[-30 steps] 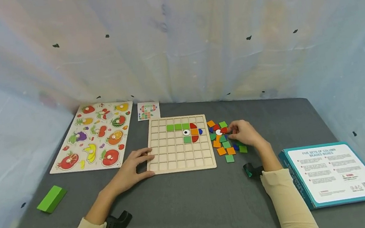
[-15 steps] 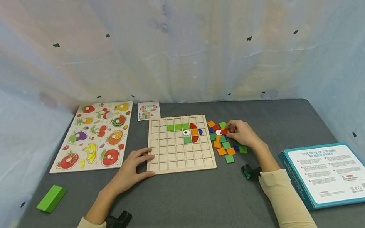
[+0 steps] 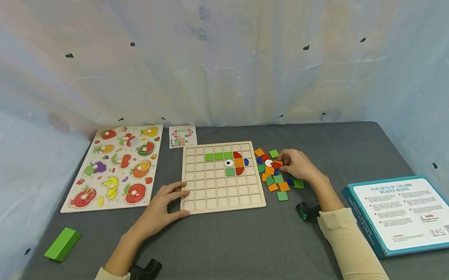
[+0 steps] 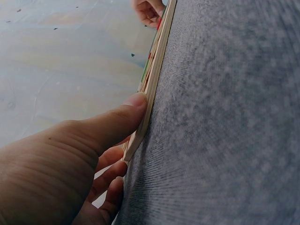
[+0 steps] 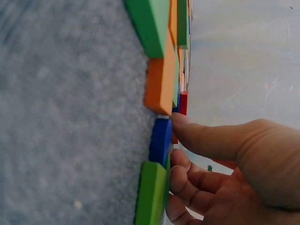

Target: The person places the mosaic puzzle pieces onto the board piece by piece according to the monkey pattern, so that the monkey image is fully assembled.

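A wooden grid board (image 3: 210, 192) lies flat on the dark table, with several green, red, orange, blue and eye-marked tiles in its upper right squares. My left hand (image 3: 160, 206) rests at the board's lower left corner, fingers spread; in the left wrist view its thumb (image 4: 126, 112) touches the board's edge. Right of the board lies a pile of loose tiles. My right hand (image 3: 299, 165) touches the pile's right side, fingertips beside a red tile (image 3: 277, 164). In the right wrist view the thumb is by a blue tile (image 5: 161, 140); whether a tile is pinched is hidden.
A small pattern card (image 3: 182, 136) lies behind the board. The fruit puzzle board (image 3: 125, 166) is at the back left, with a green block (image 3: 62, 244) in front of it. At right lies a teal and white box (image 3: 411, 212).
In the pile, a green rounded tile has shifted toward the front left, and the red tile has slid slightly forward. My right hand has moved only slightly; the left hand stays on the board.
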Demonstrator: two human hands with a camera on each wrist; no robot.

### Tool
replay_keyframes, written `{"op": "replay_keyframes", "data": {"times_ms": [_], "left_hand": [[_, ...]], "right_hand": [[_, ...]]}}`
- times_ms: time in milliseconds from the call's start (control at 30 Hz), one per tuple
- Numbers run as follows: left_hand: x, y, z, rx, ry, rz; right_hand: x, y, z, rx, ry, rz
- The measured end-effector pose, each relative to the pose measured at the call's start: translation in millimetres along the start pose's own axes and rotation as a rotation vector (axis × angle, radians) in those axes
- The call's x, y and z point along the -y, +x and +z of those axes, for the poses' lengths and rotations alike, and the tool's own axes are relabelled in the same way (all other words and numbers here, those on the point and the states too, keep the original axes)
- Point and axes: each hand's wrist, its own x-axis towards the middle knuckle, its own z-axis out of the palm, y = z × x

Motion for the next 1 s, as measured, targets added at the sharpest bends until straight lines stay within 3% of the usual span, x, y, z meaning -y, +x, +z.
{"op": "replay_keyframes", "data": {"times_ms": [200, 367, 667, 767, 867, 1000], "left_hand": [[-0.9, 1.1, -0.5, -0.003, -0.003, -0.001], [-2.9, 1.3, -0.9, -0.002, -0.006, -0.006], [-2.5, 1.6, 0.4, 0.001, -0.008, 0.004], [-1.0, 0.8, 0.5, 0.001, -0.003, 0.005], [1.6, 0.0, 0.6, 0.0, 0.0, 0.006], [3.2, -0.4, 1.5, -0.001, -0.001, 0.014]], "right_hand": [[1, -1.2, -5, 0.007, 0.0, 0.0], [1, -3.2, -5, 0.023, 0.012, -0.062], [8, 3.6, -2, -0.045, -0.058, -0.14], [19, 14.8, -6, -0.07, -0.001, -0.143], [41, 33.5, -7, -0.058, 0.124, -0.147], [84, 65.3, 6, 0.047, 0.294, -0.166]]}}
